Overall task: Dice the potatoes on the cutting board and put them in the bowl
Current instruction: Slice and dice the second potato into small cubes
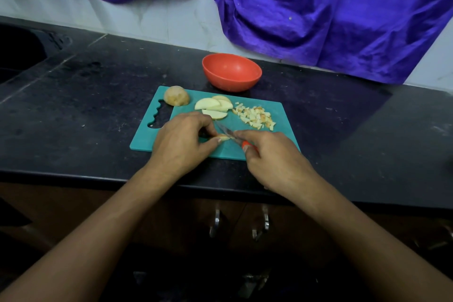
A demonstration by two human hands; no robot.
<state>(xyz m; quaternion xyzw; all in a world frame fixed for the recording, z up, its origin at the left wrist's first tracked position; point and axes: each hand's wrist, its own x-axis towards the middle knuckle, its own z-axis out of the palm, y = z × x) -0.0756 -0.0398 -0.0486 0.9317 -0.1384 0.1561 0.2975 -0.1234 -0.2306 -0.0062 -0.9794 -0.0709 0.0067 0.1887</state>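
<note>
Now left hand (180, 141) pins slice (223, 137), right hand (274, 157) grips knife (229, 133).

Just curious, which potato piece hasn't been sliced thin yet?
The domed potato half at the cutting board's far-left corner; the rest are flat slices or dice.

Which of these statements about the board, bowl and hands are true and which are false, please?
1. The bowl holds diced potato. False: no potato shows in it; the dice lie on the board.
2. The right hand grips the knife. True.
3. The left hand pinches a slice on the board. True.
4. The half potato sits in the bowl. False: it lies on the board's far left corner.
</note>
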